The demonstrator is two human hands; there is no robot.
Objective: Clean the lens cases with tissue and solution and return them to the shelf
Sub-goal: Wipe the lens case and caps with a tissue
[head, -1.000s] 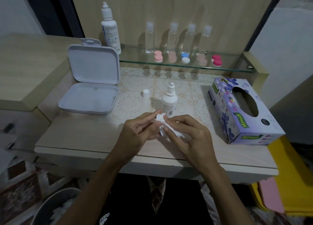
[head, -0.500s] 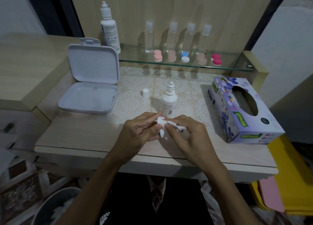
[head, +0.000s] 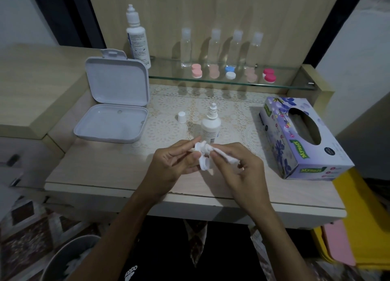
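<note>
Now | lens case [head: 204, 162] gripped in left hand [head: 173, 164] | tissue [head: 219, 154] pinched in right hand [head: 238, 168]

Both forearms come up from the near edge and angle inward, so the hands meet just above the middle of the tabletop. The left hand [head: 173, 164] is turned palm toward the right, fingers curled, thumb and fingertips pinching a small white lens case [head: 203, 158]. The right hand [head: 238, 171] is knuckles-up, its index finger and thumb pressing a wad of tissue [head: 223, 155] against that case, other fingers loosely bent. Bare wrists, both roughly level, hands almost touching each other.
</note>
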